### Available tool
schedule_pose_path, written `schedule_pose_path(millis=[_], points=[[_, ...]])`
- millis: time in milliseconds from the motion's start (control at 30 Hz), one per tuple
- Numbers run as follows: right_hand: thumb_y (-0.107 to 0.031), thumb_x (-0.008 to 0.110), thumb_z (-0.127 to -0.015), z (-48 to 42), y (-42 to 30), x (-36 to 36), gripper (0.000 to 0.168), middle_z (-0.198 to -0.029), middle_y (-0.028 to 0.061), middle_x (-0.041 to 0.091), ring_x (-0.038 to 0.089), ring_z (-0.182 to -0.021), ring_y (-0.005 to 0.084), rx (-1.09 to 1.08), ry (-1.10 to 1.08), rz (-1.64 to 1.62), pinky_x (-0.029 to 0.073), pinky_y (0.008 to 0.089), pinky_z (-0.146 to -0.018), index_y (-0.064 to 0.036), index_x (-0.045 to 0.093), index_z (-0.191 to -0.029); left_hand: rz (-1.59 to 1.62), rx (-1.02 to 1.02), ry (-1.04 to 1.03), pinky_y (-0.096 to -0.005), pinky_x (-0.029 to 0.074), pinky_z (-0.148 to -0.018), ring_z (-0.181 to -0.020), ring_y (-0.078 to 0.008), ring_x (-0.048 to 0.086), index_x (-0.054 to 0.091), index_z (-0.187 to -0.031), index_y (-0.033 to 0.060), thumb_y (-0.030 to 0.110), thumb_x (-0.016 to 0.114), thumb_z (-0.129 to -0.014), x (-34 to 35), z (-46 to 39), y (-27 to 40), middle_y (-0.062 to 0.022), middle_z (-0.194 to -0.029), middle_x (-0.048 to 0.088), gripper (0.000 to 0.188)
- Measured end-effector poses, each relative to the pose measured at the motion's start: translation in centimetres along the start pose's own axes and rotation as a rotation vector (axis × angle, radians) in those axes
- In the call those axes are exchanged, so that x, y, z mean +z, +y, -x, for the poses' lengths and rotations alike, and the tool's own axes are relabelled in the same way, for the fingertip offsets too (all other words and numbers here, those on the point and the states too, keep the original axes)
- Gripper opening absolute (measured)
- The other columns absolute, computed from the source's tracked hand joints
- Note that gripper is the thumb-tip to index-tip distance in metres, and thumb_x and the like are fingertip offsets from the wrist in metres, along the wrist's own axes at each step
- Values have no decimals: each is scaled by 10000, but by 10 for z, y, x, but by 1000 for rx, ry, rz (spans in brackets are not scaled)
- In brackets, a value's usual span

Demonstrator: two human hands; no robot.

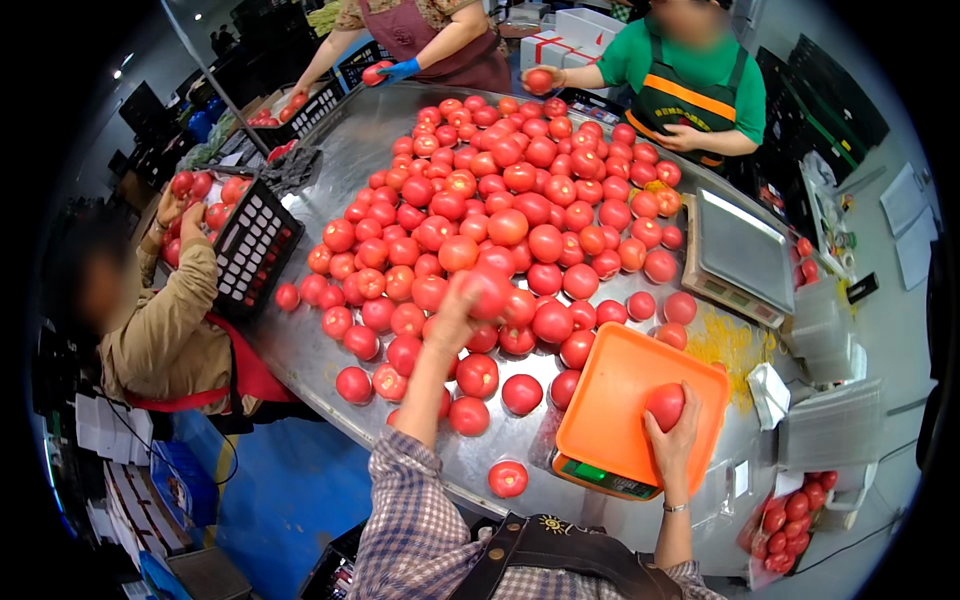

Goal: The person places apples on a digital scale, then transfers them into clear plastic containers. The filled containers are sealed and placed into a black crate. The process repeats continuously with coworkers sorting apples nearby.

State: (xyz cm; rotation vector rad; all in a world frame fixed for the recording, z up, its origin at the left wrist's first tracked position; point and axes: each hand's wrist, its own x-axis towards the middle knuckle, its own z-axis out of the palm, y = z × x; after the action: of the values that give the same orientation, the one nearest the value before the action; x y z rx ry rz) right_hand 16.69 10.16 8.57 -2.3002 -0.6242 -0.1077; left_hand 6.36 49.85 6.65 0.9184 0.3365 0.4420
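Observation:
My left hand [450, 321] reaches over a heap of red tomatoes [465, 202] with its fingers around a large tomato [491, 292], slightly blurred. To the right, my right hand [679, 435] grips another tomato [665, 405] just over an orange plastic tray [600, 405]. I cannot tell whether that tomato touches the tray. Under the tray sits a digital scale [604, 478] with a lit green display. A single tomato [508, 478] lies near the table's front edge, left of the scale.
The steel table [330, 142] is shared with other people. One at left handles tomatoes in a black crate [255, 244]; two across the table hold tomatoes. A second scale [739, 251], yellow rubber bands [731, 349], stacked clear containers [832, 424] and bagged tomatoes [791, 521] are at right.

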Motion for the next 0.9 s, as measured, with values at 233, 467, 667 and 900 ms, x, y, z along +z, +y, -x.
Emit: schedule_pose_path(millis=[233,467,667,900], points=[[-107,790,-693,0,-2,-2,732,-1278,180,492,494,-1198,362,-65,25,-33,432,428,-1013,-40,448,-1337,-388,-89,-325,-315,584,-697,-1045,-188,599,417,-1322,63,309,744,-832,132,33,-77,-104,-1185,538,639],[-129,805,-690,1,3,-1,739,-1275,178,496,488,-1201,360,-54,55,-14,441,433,-1002,-52,456,-1336,-518,-342,-353,-302,567,-512,-883,-242,662,380,-1268,52,370,700,-868,167,59,-108,-169,-1168,524,603],[-152,816,-691,2,5,-8,752,-1290,174,487,490,-1200,357,-49,43,-32,447,436,-999,-60,456,-1344,-724,-159,-303,-357,567,-521,-827,-317,676,450,-1294,41,442,568,-941,182,67,-123,-197,-1219,529,548],[-173,814,-704,4,7,-18,837,-1339,181,451,467,-1243,362,-13,-8,-21,439,439,-1020,-80,388,-1419,-1553,31,-380,-511,492,-871,-1060,-460,577,463,-1343,57,521,641,-854,199,85,-86,-231,-1326,462,697]])
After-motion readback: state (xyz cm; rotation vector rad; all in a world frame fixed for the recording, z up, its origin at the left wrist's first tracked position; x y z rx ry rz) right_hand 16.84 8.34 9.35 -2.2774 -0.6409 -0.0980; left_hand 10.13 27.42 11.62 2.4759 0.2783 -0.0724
